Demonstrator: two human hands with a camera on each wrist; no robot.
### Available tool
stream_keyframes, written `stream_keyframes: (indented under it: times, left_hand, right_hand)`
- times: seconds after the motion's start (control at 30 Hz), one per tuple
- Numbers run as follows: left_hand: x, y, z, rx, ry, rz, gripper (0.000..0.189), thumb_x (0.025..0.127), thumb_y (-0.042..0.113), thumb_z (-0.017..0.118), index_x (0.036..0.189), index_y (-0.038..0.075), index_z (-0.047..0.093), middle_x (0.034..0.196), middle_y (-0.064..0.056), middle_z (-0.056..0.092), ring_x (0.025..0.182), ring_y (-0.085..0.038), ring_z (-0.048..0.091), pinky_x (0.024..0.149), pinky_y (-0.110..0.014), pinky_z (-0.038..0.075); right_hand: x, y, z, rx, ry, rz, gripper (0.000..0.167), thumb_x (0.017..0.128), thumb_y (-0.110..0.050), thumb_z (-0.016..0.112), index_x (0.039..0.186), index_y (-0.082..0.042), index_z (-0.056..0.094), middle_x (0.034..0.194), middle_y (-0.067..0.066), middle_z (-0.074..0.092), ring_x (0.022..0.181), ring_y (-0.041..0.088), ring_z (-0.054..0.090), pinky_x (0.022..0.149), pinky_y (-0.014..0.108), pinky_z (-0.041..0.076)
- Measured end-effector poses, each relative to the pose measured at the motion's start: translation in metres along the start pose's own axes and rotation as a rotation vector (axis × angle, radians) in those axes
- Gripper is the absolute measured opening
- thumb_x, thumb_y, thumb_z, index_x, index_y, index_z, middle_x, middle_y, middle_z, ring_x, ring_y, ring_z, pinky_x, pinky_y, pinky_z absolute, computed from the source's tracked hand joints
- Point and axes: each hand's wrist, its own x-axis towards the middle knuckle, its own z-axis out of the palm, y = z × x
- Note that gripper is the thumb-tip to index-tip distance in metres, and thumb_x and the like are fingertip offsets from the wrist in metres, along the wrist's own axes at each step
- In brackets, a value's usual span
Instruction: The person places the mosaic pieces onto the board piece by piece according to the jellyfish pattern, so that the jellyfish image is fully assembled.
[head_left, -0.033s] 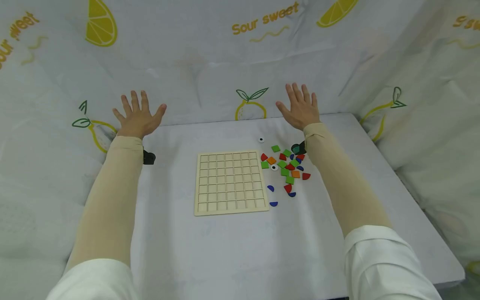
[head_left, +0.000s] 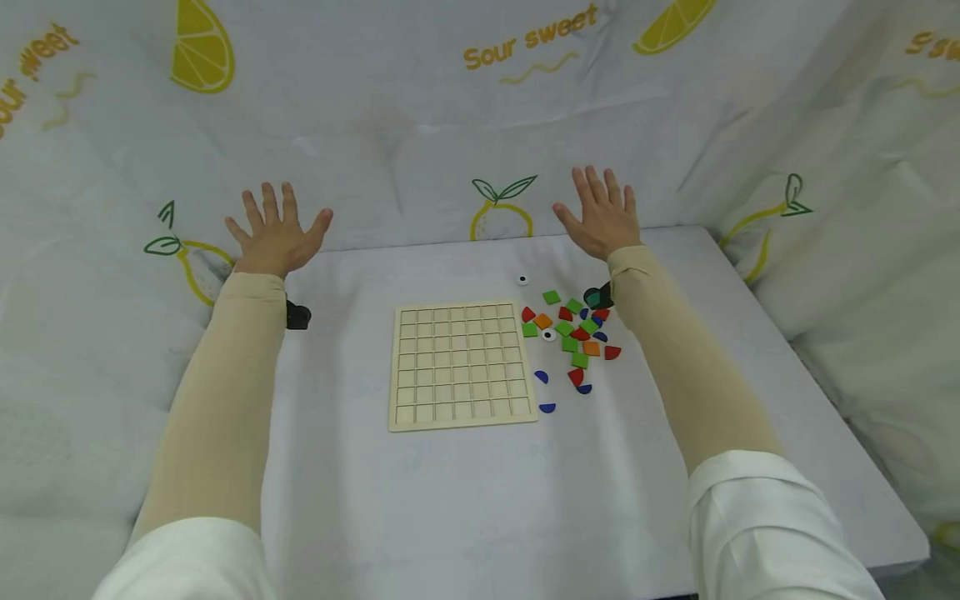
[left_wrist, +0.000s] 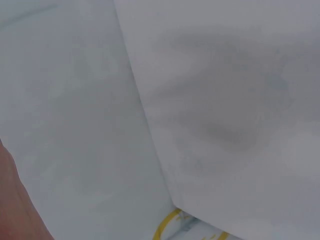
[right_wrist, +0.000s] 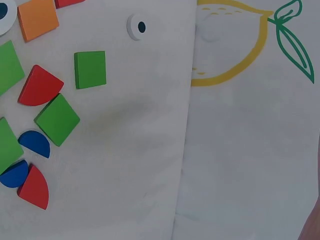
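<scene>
My left hand is held up over the far left of the table, palm down with spread fingers, and holds nothing. On the far right my right hand is raised the same way, its fingers straight and touching nothing. Between the arms lies a pale wooden grid board with no pieces in its square cells. Beside its right edge are scattered flat pieces: green squares, red quarter circles, blue half circles, orange squares and white eye discs. The right hand is nearest to these.
A white-covered table carries everything. Behind and beside it hangs white cloth printed with lemons and lettering. Black wrist cameras sit under both forearms. In the left wrist view the table edge and a corner show.
</scene>
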Motion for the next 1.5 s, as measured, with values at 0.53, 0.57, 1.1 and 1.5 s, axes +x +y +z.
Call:
stream_keyframes:
  times: [0.53, 0.57, 1.1, 1.5]
  left_hand:
    - [-0.047, 0.022, 0.051, -0.174, -0.134, 0.406, 0.084, 0.104, 0.048, 0.049, 0.163, 0.004, 0.007, 0.169, -0.025, 0.006, 0.156, -0.048, 0.0, 0.124, -0.067, 0.006]
    - [-0.056, 0.022, 0.057, -0.189, -0.15, 0.42, 0.085, 0.103, 0.046, 0.053, 0.163, 0.005, 0.009, 0.17, -0.024, 0.007, 0.157, -0.047, 0.0, 0.124, -0.067, 0.007]
    - [-0.126, 0.045, 0.151, -0.194, -0.353, 0.507, 0.097, 0.088, 0.05, 0.075, 0.161, 0.011, 0.026, 0.17, -0.021, 0.013, 0.157, -0.048, 0.003, 0.121, -0.071, 0.012]
    - [-0.166, 0.06, 0.171, -0.132, -0.414, 0.522, 0.099, 0.084, 0.048, 0.079, 0.162, 0.016, 0.027, 0.172, -0.016, 0.005, 0.158, -0.042, -0.004, 0.124, -0.068, 0.001]
  right_hand:
    - [-0.034, 0.013, -0.006, 0.274, -0.226, -0.045, 0.071, 0.105, -0.044, 0.048, 0.163, -0.016, 0.019, 0.169, 0.016, 0.021, 0.156, 0.04, 0.02, 0.124, 0.062, 0.022]
    - [-0.038, 0.013, -0.005, 0.273, -0.247, -0.046, 0.069, 0.105, -0.044, 0.049, 0.163, -0.016, 0.023, 0.169, 0.016, 0.023, 0.156, 0.04, 0.021, 0.124, 0.061, 0.023]
    - [-0.068, 0.004, 0.03, 0.331, -0.382, -0.092, 0.057, 0.104, -0.033, 0.057, 0.155, -0.013, 0.04, 0.161, 0.014, 0.039, 0.15, 0.038, 0.034, 0.121, 0.059, 0.031]
    - [-0.089, -0.024, 0.056, 0.255, -0.415, -0.185, 0.037, 0.102, -0.024, 0.059, 0.137, -0.011, 0.063, 0.128, 0.011, 0.065, 0.112, 0.028, 0.052, 0.099, 0.045, 0.051]
